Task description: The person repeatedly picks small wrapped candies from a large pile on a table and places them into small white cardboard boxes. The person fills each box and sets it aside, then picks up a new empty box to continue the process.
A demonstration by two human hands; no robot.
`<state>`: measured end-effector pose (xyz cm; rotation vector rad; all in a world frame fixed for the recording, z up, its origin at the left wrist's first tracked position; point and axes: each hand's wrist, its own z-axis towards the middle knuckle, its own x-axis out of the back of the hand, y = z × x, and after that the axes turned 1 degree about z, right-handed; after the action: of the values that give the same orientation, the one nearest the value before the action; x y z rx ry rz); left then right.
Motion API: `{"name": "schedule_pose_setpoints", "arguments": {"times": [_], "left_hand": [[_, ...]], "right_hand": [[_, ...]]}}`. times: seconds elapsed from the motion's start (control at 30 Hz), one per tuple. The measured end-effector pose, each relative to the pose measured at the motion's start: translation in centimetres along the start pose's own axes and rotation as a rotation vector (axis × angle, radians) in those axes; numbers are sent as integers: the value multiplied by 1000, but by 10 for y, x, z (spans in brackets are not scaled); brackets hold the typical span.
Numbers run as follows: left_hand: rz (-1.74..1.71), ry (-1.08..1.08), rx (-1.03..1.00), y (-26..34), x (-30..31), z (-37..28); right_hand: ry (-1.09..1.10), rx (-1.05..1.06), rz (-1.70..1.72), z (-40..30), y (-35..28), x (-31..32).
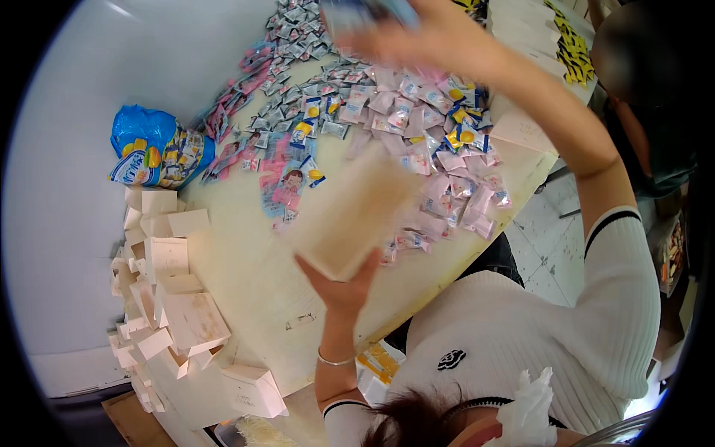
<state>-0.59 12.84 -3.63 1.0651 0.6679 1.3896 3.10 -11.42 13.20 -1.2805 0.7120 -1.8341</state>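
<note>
My left hand (343, 288) grips the near end of a pale cardboard box (313, 232), with fingers and thumb on opposite sides. The box is blurred; its inside looks tan, and I cannot tell what is in it. At the top edge my right hand (402, 44) is stretched over the candy, holding a blurred blue-and-clear packet (368, 14) partly cut off by the frame. Pink-wrapped candies (402, 114) spread beyond and right of the box. Blue-and-yellow lemon candies (466, 137) lie among them. Left of the box is a pink-and-blue printed packet (289, 187).
Silver-wrapped candies (296, 33) heap at the back. A blue candy bag (162, 148) stands by the wall. Several pale boxes (167, 290) pile along the table's (251, 268) left side. Yellow-and-black packets (572, 47) lie far right. Another person (642, 128) is at the right.
</note>
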Motion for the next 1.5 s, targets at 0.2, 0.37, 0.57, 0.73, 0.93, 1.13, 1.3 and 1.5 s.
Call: {"name": "schedule_pose_setpoints", "arguments": {"times": [0.2, 0.37, 0.57, 0.73, 0.93, 1.13, 1.3, 1.5], "left_hand": [[-129, -365, -25, 39, -58, -21], [-360, -575, 24, 44, -92, -46], [-667, -571, -53, 46, -148, -62], [-633, -587, -153, 49, -182, -55], [-561, -664, -33, 66, -218, -42], [-247, -631, -392, 37, -242, -21], [-179, -726, -457, 30, -258, -1], [308, -481, -408, 22, -244, 26]], "right_hand": [[-399, 719, -245, -108, 18, -8], [-492, 244, 239, -138, 41, -1], [-481, -81, 49, -177, 16, 44], [-376, 58, -83, -193, 5, 66], [-18, 326, -497, -244, 6, 133], [611, -139, -321, -328, 126, 99], [613, -434, 184, -339, 191, 53], [656, -422, 41, -280, 202, 38]]}}
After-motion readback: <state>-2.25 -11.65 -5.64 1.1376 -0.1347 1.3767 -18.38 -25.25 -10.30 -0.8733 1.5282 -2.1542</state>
